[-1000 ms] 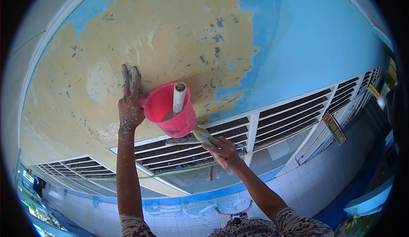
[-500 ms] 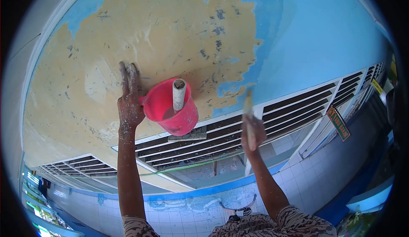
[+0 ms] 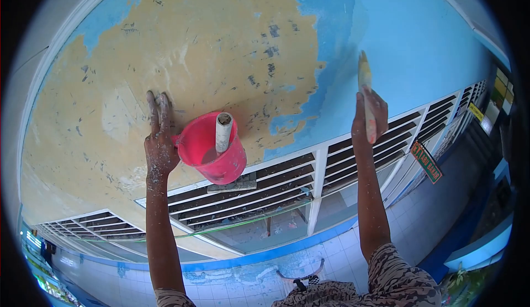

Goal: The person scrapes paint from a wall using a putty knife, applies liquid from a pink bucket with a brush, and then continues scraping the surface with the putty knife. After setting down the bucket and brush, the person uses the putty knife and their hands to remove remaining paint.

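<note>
My left hand (image 3: 161, 147), smeared with pale residue, has two fingers stretched up along the wall. Its other fingers are closed at the handle of a pink plastic mug (image 3: 221, 166). A white tube (image 3: 223, 133) with a hollow, dirty end stands in the mug, leaning on its rim. My right hand (image 3: 372, 114) grips a paintbrush (image 3: 365, 78), seen nearly edge-on, its tip up close to the light blue part of the wall (image 3: 419, 59). Left of that, the wall has a large bare tan patch (image 3: 221, 47) with grey flecks and a ragged blue edge.
White-framed louvre vents (image 3: 265, 183) run below the patch. A grey block (image 3: 234, 184) sits at the vents under the mug. A green string (image 3: 259, 216) crosses below them. A green sign (image 3: 427, 162) juts out at the right. White tiles (image 3: 243, 285) cover the lower area.
My right hand has moved up and to the right with the paintbrush, from beside the patch's lower edge to the blue wall. My left hand keeps the mug in place; the view has shifted slightly.
</note>
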`<action>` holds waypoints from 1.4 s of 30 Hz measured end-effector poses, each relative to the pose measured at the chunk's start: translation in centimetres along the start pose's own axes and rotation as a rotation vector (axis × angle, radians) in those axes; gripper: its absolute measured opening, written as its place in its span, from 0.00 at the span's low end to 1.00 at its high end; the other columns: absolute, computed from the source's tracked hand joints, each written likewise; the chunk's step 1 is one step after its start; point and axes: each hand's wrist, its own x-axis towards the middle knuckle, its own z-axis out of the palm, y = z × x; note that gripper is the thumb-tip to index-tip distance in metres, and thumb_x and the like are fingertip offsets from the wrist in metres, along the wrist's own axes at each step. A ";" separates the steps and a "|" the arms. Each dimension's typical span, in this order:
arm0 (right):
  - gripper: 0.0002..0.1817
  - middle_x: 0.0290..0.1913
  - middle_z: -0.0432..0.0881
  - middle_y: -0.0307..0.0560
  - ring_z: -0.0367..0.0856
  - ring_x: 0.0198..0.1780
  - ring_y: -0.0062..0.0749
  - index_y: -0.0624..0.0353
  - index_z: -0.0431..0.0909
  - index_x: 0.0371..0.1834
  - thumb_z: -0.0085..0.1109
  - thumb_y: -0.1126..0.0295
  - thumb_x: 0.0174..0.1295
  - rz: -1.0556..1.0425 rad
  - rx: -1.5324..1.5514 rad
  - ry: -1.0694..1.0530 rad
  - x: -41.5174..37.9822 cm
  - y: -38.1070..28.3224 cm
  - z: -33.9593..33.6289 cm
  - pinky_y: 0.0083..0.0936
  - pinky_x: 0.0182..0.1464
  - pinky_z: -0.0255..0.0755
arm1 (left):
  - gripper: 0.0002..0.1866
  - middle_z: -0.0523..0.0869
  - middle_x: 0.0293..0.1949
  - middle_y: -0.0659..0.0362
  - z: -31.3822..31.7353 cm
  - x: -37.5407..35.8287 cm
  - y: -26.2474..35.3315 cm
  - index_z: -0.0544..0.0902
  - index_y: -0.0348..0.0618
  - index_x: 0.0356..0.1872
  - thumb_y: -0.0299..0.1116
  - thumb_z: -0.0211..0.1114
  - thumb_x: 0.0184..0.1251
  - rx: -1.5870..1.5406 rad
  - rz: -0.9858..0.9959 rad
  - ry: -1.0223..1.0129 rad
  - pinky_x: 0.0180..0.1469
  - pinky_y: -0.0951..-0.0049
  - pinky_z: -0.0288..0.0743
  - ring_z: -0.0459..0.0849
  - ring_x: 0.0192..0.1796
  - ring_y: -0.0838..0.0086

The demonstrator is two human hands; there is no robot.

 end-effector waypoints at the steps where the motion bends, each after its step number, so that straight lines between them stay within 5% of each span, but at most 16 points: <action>1: 0.14 0.46 0.88 0.52 0.87 0.43 0.41 0.62 0.89 0.50 0.70 0.84 0.61 -0.092 0.004 -0.036 0.3 -0.8 0.7 0.33 0.43 0.83 | 0.53 0.49 0.83 0.37 0.1 0.0 0.0 0.51 0.44 0.85 0.50 0.71 0.65 -0.003 -0.001 0.009 0.42 0.51 0.86 0.88 0.51 0.41; 4: 0.27 0.46 0.87 0.50 0.87 0.42 0.39 0.45 0.92 0.54 0.75 0.81 0.49 -0.231 0.121 -0.405 -3.3 -3.6 1.3 0.31 0.39 0.84 | 0.52 0.49 0.84 0.39 0.1 0.0 -0.2 0.52 0.45 0.85 0.49 0.71 0.65 0.043 -0.004 0.011 0.42 0.52 0.86 0.88 0.50 0.42; 7: 0.25 0.45 0.89 0.46 0.88 0.43 0.38 0.41 0.91 0.53 0.76 0.78 0.52 -0.262 0.346 -0.822 -3.1 -6.4 -0.2 0.32 0.40 0.86 | 0.52 0.48 0.84 0.41 0.2 0.0 0.0 0.52 0.46 0.85 0.49 0.71 0.65 0.010 -0.003 0.035 0.41 0.51 0.86 0.89 0.49 0.43; 10: 0.16 0.39 0.90 0.46 0.88 0.39 0.37 0.52 0.90 0.48 0.75 0.81 0.57 -0.162 0.465 -0.601 0.8 -5.1 1.0 0.32 0.42 0.84 | 0.54 0.45 0.85 0.43 0.2 -0.3 -0.2 0.50 0.47 0.85 0.47 0.73 0.64 0.054 -0.018 -0.031 0.42 0.50 0.86 0.90 0.47 0.42; 12: 0.09 0.42 0.90 0.50 0.89 0.41 0.34 0.63 0.89 0.45 0.73 0.83 0.61 0.160 0.449 -0.410 3.7 -2.7 2.1 0.29 0.45 0.83 | 0.53 0.45 0.85 0.43 -0.6 -0.2 0.5 0.50 0.47 0.85 0.46 0.72 0.64 0.047 -0.068 -0.067 0.43 0.49 0.86 0.88 0.49 0.40; 14: 0.13 0.47 0.90 0.53 0.89 0.44 0.36 0.65 0.87 0.50 0.69 0.85 0.62 0.073 0.478 -0.071 6.9 -1.8 3.7 0.29 0.47 0.82 | 0.54 0.46 0.85 0.43 -0.9 0.0 1.0 0.49 0.48 0.85 0.44 0.73 0.64 0.003 -0.080 -0.056 0.44 0.47 0.86 0.88 0.47 0.37; 15: 0.13 0.48 0.90 0.52 0.89 0.47 0.39 0.64 0.88 0.51 0.66 0.86 0.64 -0.124 0.148 0.040 8.5 -2.8 3.5 0.30 0.49 0.83 | 0.54 0.46 0.85 0.43 -0.9 0.0 1.1 0.49 0.48 0.85 0.44 0.73 0.64 0.014 -0.091 -0.055 0.44 0.47 0.86 0.88 0.47 0.37; 21: 0.24 0.43 0.88 0.49 0.87 0.41 0.39 0.48 0.92 0.50 0.72 0.84 0.50 -0.403 0.245 -0.403 2.5 -6.6 4.5 0.33 0.38 0.83 | 0.55 0.47 0.84 0.40 -0.3 -0.2 0.5 0.50 0.45 0.84 0.40 0.73 0.58 0.108 -0.102 -0.120 0.40 0.47 0.86 0.90 0.40 0.41; 23: 0.21 0.43 0.89 0.46 0.88 0.41 0.36 0.49 0.92 0.48 0.75 0.83 0.51 -0.291 0.418 -0.678 0.7 -8.4 3.1 0.30 0.40 0.83 | 0.56 0.46 0.85 0.41 -0.8 0.0 0.9 0.49 0.47 0.85 0.39 0.73 0.57 0.105 -0.135 -0.112 0.42 0.47 0.86 0.90 0.43 0.41; 26: 0.16 0.45 0.90 0.46 0.89 0.43 0.34 0.58 0.89 0.50 0.75 0.79 0.58 0.095 0.636 -0.679 -0.1 -9.9 3.6 0.31 0.42 0.84 | 0.57 0.44 0.86 0.44 -1.0 -0.3 1.0 0.47 0.49 0.85 0.40 0.73 0.57 0.055 -0.137 -0.139 0.47 0.47 0.85 0.89 0.51 0.42; 28: 0.15 0.46 0.89 0.49 0.89 0.44 0.33 0.67 0.85 0.52 0.74 0.75 0.64 0.570 0.806 -0.380 1.9 -11.4 5.2 0.30 0.42 0.86 | 0.57 0.44 0.86 0.44 -0.3 -0.5 0.6 0.47 0.49 0.85 0.41 0.73 0.57 0.070 -0.119 -0.111 0.47 0.47 0.85 0.89 0.50 0.42; 31: 0.20 0.48 0.87 0.53 0.89 0.44 0.33 0.71 0.81 0.56 0.72 0.69 0.65 0.856 0.970 -0.469 6.1 -15.0 6.0 0.29 0.43 0.87 | 0.57 0.45 0.85 0.44 0.2 -0.9 0.3 0.48 0.50 0.85 0.42 0.73 0.57 0.083 -0.107 -0.087 0.46 0.47 0.86 0.89 0.50 0.42; 33: 0.21 0.43 0.88 0.51 0.89 0.38 0.30 0.70 0.83 0.54 0.74 0.68 0.63 0.884 0.951 -0.549 6.5 -16.7 6.8 0.27 0.36 0.87 | 0.57 0.46 0.85 0.44 0.3 -1.1 0.3 0.48 0.50 0.85 0.43 0.73 0.57 0.052 -0.104 -0.077 0.44 0.48 0.86 0.90 0.49 0.43; 35: 0.19 0.34 0.88 0.48 0.87 0.28 0.25 0.71 0.85 0.50 0.76 0.68 0.61 0.945 0.802 -0.909 5.8 -17.1 8.0 0.24 0.28 0.84 | 0.57 0.46 0.85 0.44 0.4 -1.2 0.1 0.48 0.50 0.85 0.43 0.73 0.57 0.054 -0.104 -0.076 0.43 0.48 0.86 0.90 0.49 0.43; 36: 0.19 0.28 0.87 0.43 0.80 0.20 0.20 0.69 0.87 0.46 0.78 0.67 0.58 0.896 0.779 -0.927 5.0 -16.9 8.9 0.19 0.21 0.73 | 0.57 0.46 0.85 0.44 0.3 -1.2 0.0 0.49 0.50 0.85 0.43 0.73 0.57 0.052 -0.099 -0.077 0.41 0.48 0.86 0.90 0.48 0.44; 42: 0.15 0.25 0.84 0.39 0.76 0.19 0.17 0.64 0.87 0.38 0.80 0.67 0.55 0.852 0.838 -1.010 4.5 -17.2 11.2 0.16 0.22 0.65 | 0.55 0.50 0.84 0.42 0.4 -1.5 -0.2 0.51 0.49 0.85 0.42 0.73 0.58 0.018 -0.062 -0.049 0.39 0.49 0.86 0.91 0.45 0.46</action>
